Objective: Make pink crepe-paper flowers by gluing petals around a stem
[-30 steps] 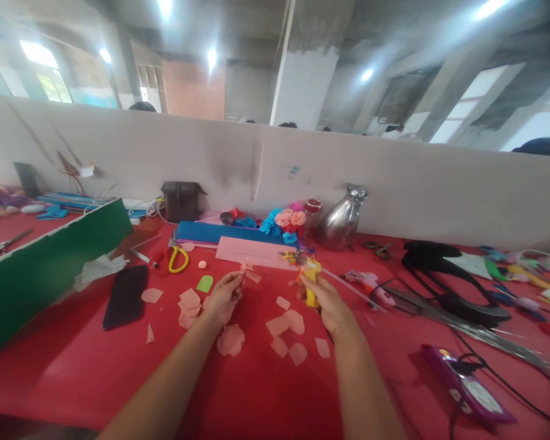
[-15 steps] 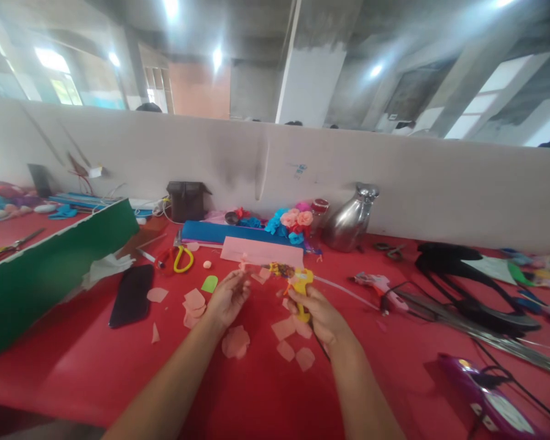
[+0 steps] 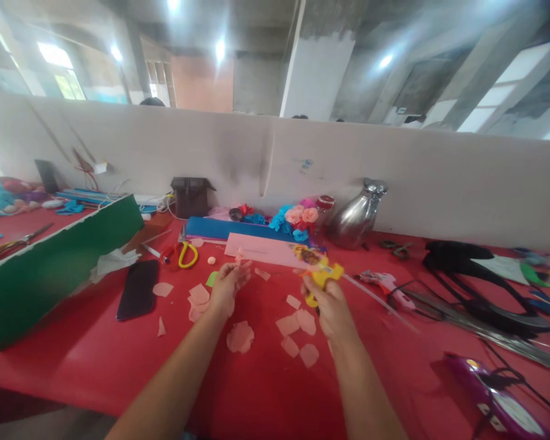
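Note:
My right hand (image 3: 332, 302) is wrapped round the handle of a yellow hot glue gun (image 3: 323, 278). A clear glue stick (image 3: 371, 294) trails out of its back, and the stained nozzle points up and to the left. In my left hand (image 3: 227, 287) the fingers pinch a small pink paper flower (image 3: 239, 255) above the pink paper sheet (image 3: 256, 249). Cut pink paper petals (image 3: 297, 322) lie scattered between and below both hands. One more petal pile (image 3: 241, 337) sits near my left wrist, and a green paper shape (image 3: 211, 279) is partly hidden behind that hand.
Yellow-handled scissors (image 3: 187, 255) and a dark phone (image 3: 138, 290) lie left, beside a green divider (image 3: 64, 269). Finished paper flowers (image 3: 302, 217) and a metal jug (image 3: 357, 214) stand at the back. Right are a pink glue gun (image 3: 389, 287), wires and a purple power strip (image 3: 490, 391).
My right hand has drawn the glue gun away to the right, apart from the flower. My left hand stays near its place with the fingers turned slightly. The view has shifted a little.

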Demonstrator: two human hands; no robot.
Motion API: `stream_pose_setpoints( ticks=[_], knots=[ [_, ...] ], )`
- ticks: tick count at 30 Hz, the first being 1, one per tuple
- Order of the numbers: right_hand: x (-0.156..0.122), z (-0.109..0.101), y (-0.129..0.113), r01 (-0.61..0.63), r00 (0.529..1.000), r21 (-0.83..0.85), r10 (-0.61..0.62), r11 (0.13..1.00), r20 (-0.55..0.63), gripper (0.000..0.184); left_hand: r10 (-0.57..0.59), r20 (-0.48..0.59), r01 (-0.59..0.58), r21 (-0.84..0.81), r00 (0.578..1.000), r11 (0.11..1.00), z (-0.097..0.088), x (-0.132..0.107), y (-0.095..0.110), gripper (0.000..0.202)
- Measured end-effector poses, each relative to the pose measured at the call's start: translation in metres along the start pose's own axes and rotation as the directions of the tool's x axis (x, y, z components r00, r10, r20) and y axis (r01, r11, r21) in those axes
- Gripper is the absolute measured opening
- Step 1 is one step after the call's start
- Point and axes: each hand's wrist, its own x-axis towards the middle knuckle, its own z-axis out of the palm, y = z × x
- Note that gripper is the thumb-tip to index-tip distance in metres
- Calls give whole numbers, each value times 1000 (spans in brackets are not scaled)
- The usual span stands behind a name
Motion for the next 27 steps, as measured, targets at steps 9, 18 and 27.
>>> stream_pose_setpoints(
  ticks=[9,18,27],
  knots=[
    [-13,18,-6,201,979,-411,-171,889,110,38,-3,65,-7,156,998,988,1,-6,-2,31],
    [-25,23,14,275,961,-649,-184,710,207,35,31,121,-62,261,992,963,-2,-2,-12,28],
    [-25,26,19,316,949,-707,-204,632,241,32,53,116,-86,299,992,950,-1,-4,-13,30]
  ],
)
